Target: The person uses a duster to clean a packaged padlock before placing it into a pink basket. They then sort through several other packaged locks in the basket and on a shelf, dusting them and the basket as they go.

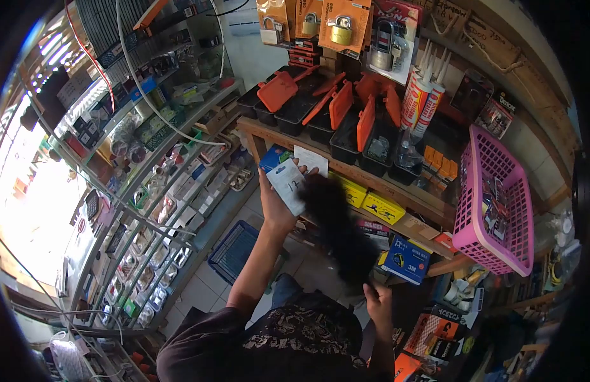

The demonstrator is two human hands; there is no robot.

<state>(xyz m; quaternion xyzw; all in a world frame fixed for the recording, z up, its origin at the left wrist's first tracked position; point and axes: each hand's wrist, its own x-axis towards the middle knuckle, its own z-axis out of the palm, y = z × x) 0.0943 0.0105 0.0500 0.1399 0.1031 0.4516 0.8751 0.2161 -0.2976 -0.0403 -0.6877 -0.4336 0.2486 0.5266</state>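
Holding a card point(283, 184) in our left hand point(276, 213) and a duster point(339, 226) in our right hand point(379, 307), we find the hands apart, the blue basket point(220, 249) beside our left forearm.

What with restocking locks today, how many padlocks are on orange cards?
3, along the top: silver padlock left, small brass padlock centre, larger brass padlock right. More may hang hidden behind.

Cramped hardware shop, carded padlocks point(341, 30) hanging, sealant tubes point(423, 100), glass-shelved display point(161, 210) of small goods
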